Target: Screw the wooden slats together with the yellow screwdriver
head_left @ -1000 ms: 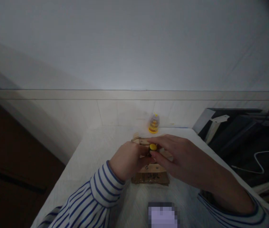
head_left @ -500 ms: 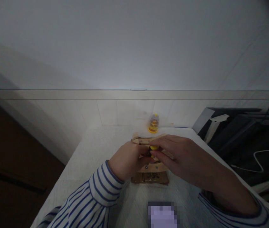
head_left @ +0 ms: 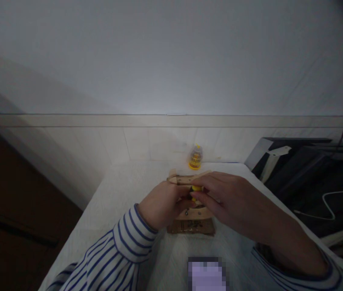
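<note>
A small pale wooden frame with dark screw heads along its side boards is between my hands, low over the table. My left hand is closed at its left side, fingers curled in between the two boards; the fingertips are partly hidden. From the right, my right hand pinches a small yellow-and-black screwdriver between thumb and fingers, inside the frame. The screwdriver's tip is hidden by the fingers. Just below the frame lies a flat brown packet with dark print.
A clear domed container with a yellow base stands at the table's back edge by the wall. A blurred phone-like object lies at the front of the white-covered table. Dark panels and a white cable are on the right.
Almost nothing differs. My right fingers and the screwdriver have shifted very slightly; both hands stay at the wooden frame.
</note>
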Tool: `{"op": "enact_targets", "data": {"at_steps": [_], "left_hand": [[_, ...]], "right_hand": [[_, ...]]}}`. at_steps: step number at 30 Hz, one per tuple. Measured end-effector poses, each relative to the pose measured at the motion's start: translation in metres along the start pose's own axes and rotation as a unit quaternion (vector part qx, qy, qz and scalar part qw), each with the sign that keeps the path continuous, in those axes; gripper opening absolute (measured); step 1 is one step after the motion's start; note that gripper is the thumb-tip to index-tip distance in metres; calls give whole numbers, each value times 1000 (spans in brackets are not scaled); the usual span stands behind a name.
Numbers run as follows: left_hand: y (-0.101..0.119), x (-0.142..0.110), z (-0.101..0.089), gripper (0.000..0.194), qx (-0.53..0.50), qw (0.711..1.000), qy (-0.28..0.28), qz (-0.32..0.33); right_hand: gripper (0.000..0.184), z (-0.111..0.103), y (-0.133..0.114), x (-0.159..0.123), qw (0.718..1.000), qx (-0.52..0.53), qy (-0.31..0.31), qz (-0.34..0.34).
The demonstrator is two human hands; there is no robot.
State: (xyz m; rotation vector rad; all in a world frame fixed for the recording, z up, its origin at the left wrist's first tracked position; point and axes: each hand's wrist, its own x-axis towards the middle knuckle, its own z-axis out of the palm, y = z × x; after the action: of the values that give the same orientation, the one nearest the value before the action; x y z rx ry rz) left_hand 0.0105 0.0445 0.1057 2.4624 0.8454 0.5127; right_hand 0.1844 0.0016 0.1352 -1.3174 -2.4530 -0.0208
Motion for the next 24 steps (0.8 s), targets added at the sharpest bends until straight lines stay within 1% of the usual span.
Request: {"op": "enact_targets", "data": {"at_steps": [4,7,11,13,16,19,22,24], "left_hand": [[0,0,0,12,-6,1000,2,14],[1,1,0,12,3,1000,-4,-1],[2,1,-1,12,4,1000,6,-3],[3,0,-2,13,22,999,5,-26],[5,0,-3,14,42,997,18,-69],[6,0,-3,16,33,996,36,-74],[7,0,-3,19,35,996,43,-74],[7,0,-4,17,40,995,45,-74]], "right_hand": [[23,0,-2,1,1000,1,7,1],[23,-1,-3,1,1000,4,5,-1],[22,-1,-4,2,1000,2,-3,2],[22,-2,-4,1,1000,2,-3,0],[22,-2,-4,1,1000,4,-1,-2],[21,-3,-5,1,1000,5,-3,1],[22,-1,-6,2,1000,1,2,5],[22,1,-7,3,1000,-1,9,6]]}}
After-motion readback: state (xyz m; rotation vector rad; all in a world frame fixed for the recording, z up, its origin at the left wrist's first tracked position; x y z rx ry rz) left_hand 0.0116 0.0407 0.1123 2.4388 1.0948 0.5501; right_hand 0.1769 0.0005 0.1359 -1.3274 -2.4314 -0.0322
